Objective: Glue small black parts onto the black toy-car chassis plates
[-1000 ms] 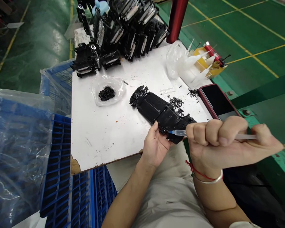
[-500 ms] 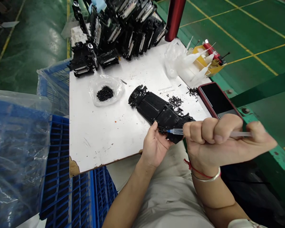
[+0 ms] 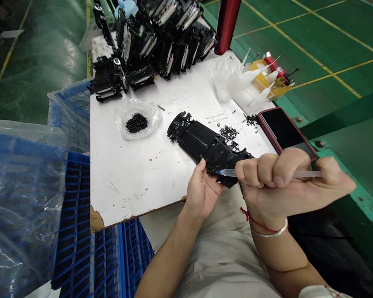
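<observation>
— Holding what, the right hand (image 3: 286, 186)?
— It is gripping a clear syringe (image 3: 233, 172), fingers curled tight around it, tip touching the black chassis (image 3: 205, 145).
— And the left hand (image 3: 202, 190)?
— It is pinching the chassis end at the surface's (image 3: 133, 174) near edge.

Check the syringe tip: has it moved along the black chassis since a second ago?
No. The syringe tip sits at the same near-end spot on the chassis, beside the left hand; only the camera shifted.
</observation>
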Available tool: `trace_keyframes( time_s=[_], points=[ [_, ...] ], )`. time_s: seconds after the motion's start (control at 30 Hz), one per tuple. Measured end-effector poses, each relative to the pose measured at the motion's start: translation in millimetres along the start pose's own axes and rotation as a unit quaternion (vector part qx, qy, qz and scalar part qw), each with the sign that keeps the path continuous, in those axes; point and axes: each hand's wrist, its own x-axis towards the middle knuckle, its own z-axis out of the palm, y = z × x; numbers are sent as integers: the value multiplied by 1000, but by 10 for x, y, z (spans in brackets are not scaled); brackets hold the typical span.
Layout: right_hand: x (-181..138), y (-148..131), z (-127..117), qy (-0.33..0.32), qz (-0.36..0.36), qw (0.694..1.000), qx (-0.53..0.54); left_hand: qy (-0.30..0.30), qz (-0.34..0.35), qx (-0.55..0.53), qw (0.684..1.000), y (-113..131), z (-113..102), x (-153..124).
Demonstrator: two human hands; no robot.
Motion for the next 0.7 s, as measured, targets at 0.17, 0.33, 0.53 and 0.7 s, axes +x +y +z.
trace_keyframes(
  time_s=[0.17,0.33,0.53,0.7],
  points=[
    [-1,-40,47,-96,23,994,-37,4,1,14,1000,6,22,-12],
    [-62,-139,146,-144,73,979,-123,11,23,12,1000,-6,47,-27],
    [-154,-138,130,-175,43,975,-128,12,41,2,999,-44,-2,-3],
    [-72,-262,-6,-156,-19,983,-91,-11,28,11,999,-16,-31,-9]
  ],
)
